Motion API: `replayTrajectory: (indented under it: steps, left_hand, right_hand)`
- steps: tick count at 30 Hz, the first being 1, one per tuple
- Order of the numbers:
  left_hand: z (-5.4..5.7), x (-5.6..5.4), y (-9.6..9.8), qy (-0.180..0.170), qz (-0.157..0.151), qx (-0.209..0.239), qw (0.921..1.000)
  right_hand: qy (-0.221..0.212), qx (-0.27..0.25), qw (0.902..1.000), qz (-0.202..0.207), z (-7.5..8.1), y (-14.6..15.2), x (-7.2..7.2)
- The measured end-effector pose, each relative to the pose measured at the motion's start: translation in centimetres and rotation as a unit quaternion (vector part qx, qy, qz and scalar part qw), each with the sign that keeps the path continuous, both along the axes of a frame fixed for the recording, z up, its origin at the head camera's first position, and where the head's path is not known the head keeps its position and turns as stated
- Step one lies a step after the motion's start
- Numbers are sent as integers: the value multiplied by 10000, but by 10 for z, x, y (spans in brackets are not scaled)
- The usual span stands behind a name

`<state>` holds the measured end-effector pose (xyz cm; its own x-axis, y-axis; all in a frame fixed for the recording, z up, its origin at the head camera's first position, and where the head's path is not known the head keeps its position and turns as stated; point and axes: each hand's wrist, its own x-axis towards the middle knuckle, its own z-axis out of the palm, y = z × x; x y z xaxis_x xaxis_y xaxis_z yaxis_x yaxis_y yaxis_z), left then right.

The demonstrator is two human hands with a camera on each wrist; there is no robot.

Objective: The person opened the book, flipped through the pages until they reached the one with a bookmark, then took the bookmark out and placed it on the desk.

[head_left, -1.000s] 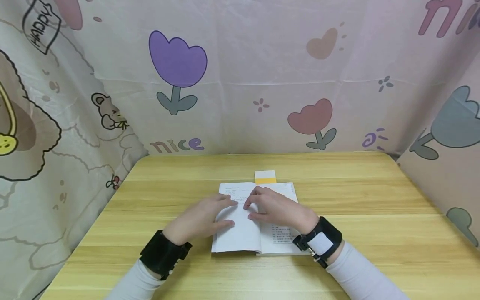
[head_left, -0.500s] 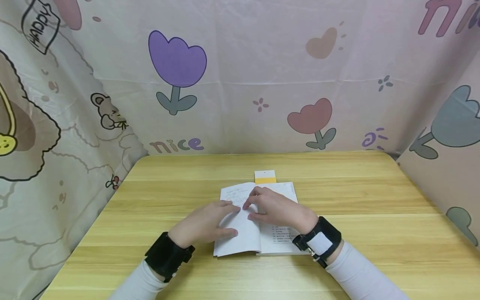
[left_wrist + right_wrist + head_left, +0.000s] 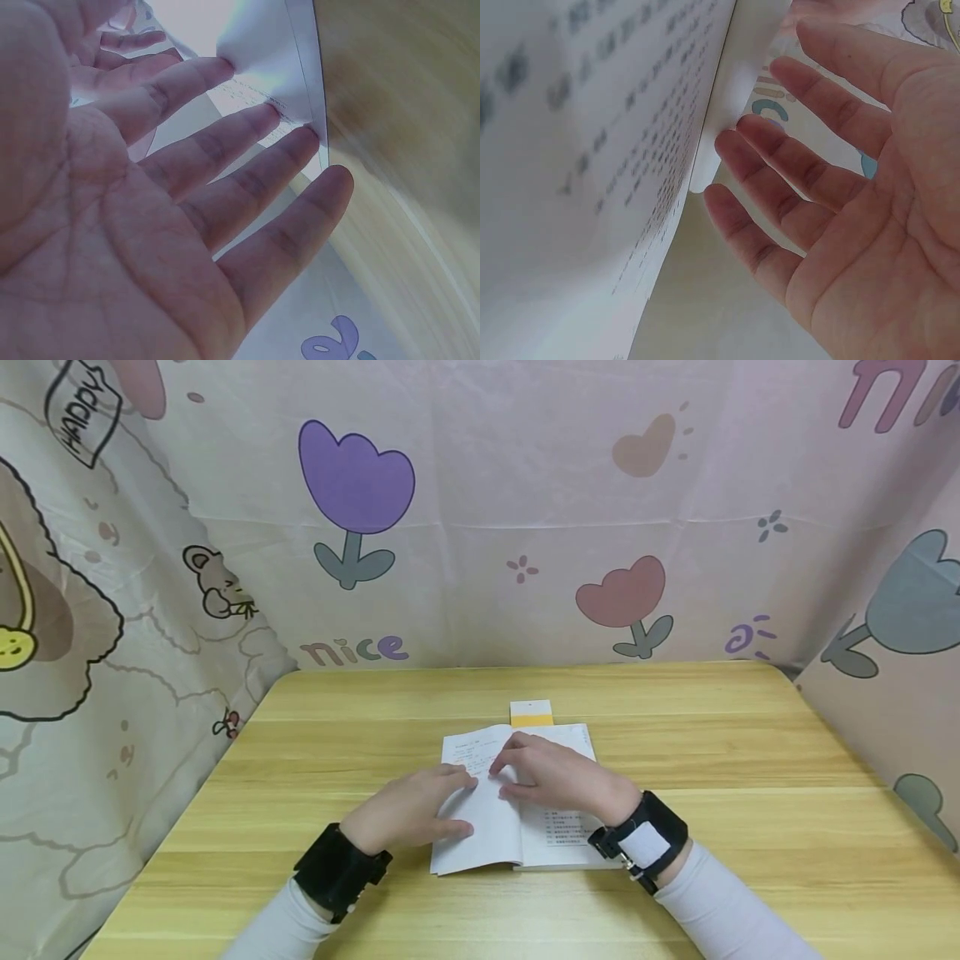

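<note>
An open book lies in the middle of the table, its left page carrying a few lines near the top and its right page printed lower down. My left hand reaches over the left page from its outer side. In the left wrist view, the extended fingers have their tips at the page. Across the right page lies my right hand, fingertips at the left page close to the fold. The right wrist view shows its fingers loosely bent, gripping nothing, beside the printed page.
A white and yellow card-like piece sticks out beyond the book's far edge. The wooden table is bordered at the back and sides by patterned cloth. Black bands circle both wrists.
My left hand has slid slightly toward me and to the right. The left page's outer edge has shifted and now slants more. My right hand has hardly moved.
</note>
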<state>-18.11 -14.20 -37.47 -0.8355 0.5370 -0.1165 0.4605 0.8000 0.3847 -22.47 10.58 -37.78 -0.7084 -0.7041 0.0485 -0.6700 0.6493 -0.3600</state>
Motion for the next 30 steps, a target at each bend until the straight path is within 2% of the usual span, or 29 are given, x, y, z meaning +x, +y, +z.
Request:
replayTrajectory:
  steps: [6,15,19,30]
  left_hand:
    - [0,1,1,-23,70,-88,9999]
    - [-2,1,3,-53,181,-184,9997]
    - [-2,1,3,-71,208,-199,9996]
    - [-1,3,4,-11,191,-185,9996]
  right_hand:
    - [-76,-30,9999,-127,5,7,-3]
    - [-583,73,9969,-514,15,17,-6]
    - [-637,151,9955,-691,16,23,-9]
    - [-740,560,9838,-1532,11,47,-27]
